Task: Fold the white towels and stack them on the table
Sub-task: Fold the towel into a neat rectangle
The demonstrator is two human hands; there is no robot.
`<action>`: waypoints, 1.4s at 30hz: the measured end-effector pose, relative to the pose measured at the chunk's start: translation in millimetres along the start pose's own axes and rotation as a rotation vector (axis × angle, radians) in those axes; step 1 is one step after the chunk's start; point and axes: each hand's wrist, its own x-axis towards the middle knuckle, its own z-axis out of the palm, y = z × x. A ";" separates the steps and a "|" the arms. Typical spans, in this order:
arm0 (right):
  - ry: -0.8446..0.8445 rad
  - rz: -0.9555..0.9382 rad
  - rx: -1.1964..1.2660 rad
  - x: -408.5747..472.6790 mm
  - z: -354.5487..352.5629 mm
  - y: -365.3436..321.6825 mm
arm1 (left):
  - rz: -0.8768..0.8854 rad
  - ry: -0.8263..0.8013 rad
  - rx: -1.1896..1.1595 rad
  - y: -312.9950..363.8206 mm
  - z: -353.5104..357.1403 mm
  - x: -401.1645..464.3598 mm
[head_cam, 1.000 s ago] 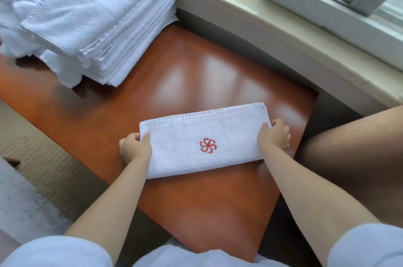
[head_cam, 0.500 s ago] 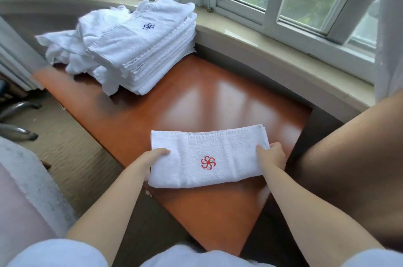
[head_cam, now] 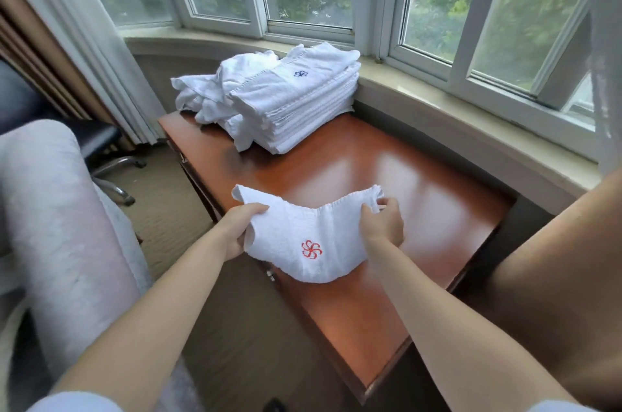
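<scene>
A folded white towel with a red flower emblem [head_cam: 303,240] hangs lifted above the near part of the brown wooden table [head_cam: 387,182], sagging in the middle. My left hand [head_cam: 240,230] grips its left end and my right hand [head_cam: 382,221] pinches its right end. At the table's far end sits a neat stack of folded white towels [head_cam: 303,108], the top one with a blue emblem. Crumpled unfolded white towels [head_cam: 208,95] lie against the stack's left side.
A curved window sill [head_cam: 471,115] and windows run behind and right of the table. A curtain [head_cam: 77,41] hangs at left, with an office chair base [head_cam: 114,169] and a pale padded seat [head_cam: 50,209] beside the table. A brown cushion [head_cam: 555,277] is at right.
The towel lay flat on the table with my hands at its ends; now both hands have lifted it and drawn closer together, so it sags. My view has tilted up toward the windows.
</scene>
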 end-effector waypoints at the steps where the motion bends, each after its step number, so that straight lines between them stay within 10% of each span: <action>1: 0.000 -0.015 0.011 -2.6 8.6 -11.3 | 0.031 -0.010 -0.031 6.5 -9.4 1.4; 22: -0.072 -0.239 0.430 -15.0 307.2 -246.6 | 0.303 -0.172 -0.758 173.3 -234.8 189.4; 42: -0.128 -0.135 0.514 111.3 543.1 -403.4 | 0.266 -0.038 -0.472 358.2 -332.2 426.6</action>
